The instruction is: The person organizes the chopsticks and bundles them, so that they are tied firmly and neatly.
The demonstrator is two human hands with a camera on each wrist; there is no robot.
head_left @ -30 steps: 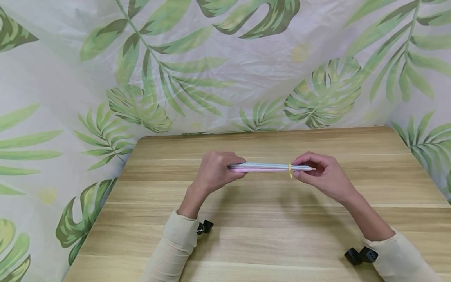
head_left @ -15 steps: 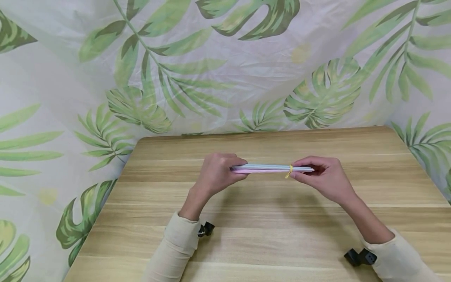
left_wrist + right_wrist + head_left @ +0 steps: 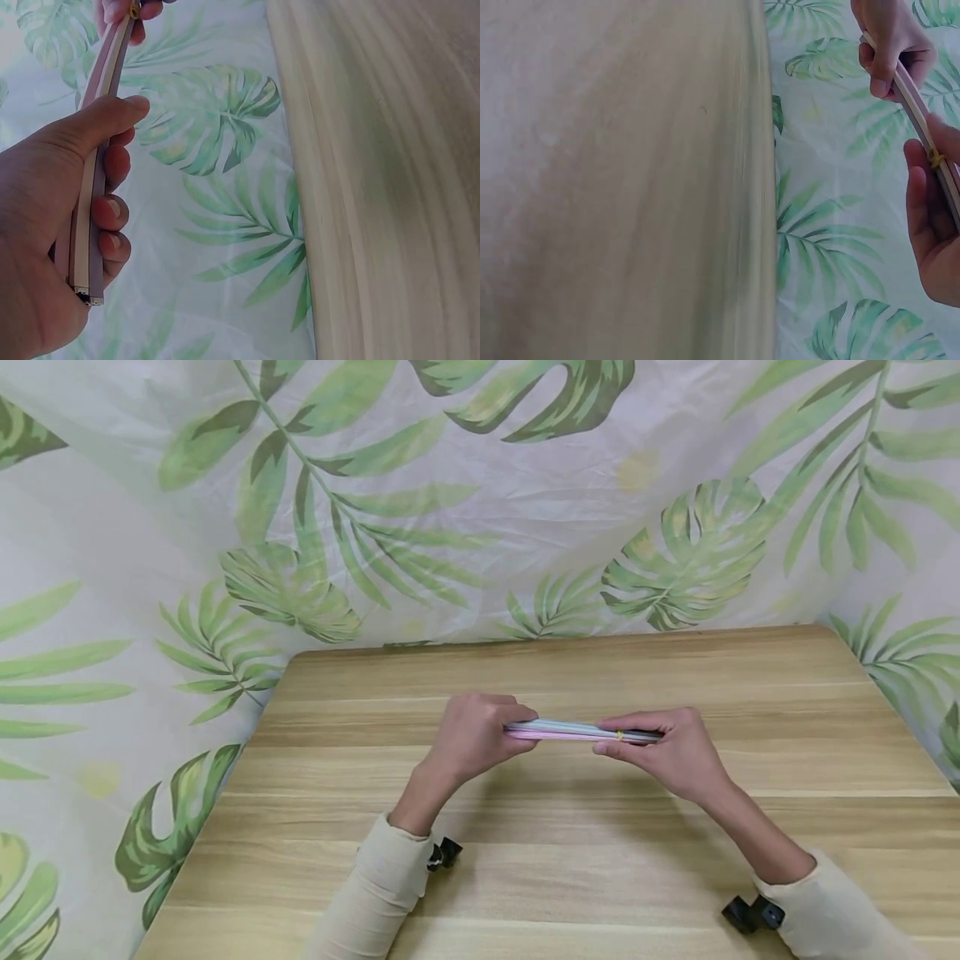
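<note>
A slim bundle of pencils [image 3: 562, 730] in pastel pink, white and blue is held level above the table. My left hand [image 3: 480, 737] grips one end, thumb on the near side and fingers curled round, as the left wrist view shows; the flat pencil ends [image 3: 88, 298] stick out below the palm. A yellow rubber band [image 3: 620, 735] circles the bundle near its other end. There my right hand [image 3: 678, 756] pinches the pencils between thumb and fingers, its fingertips just past the band toward the left hand. The right palm partly hides the far ends.
A wood-grain table [image 3: 570, 868] lies beneath both hands. Behind and beside it hangs a white cloth [image 3: 547, 518] printed with green leaves. A black wrist camera [image 3: 753, 914] is at the right sleeve, another wrist camera [image 3: 446, 853] at the left.
My right hand has slid left along the bundle, its fingertips passing from beside the band to beyond it. The dangling band loop no longer shows. The left hand has shifted slightly right and nearer.
</note>
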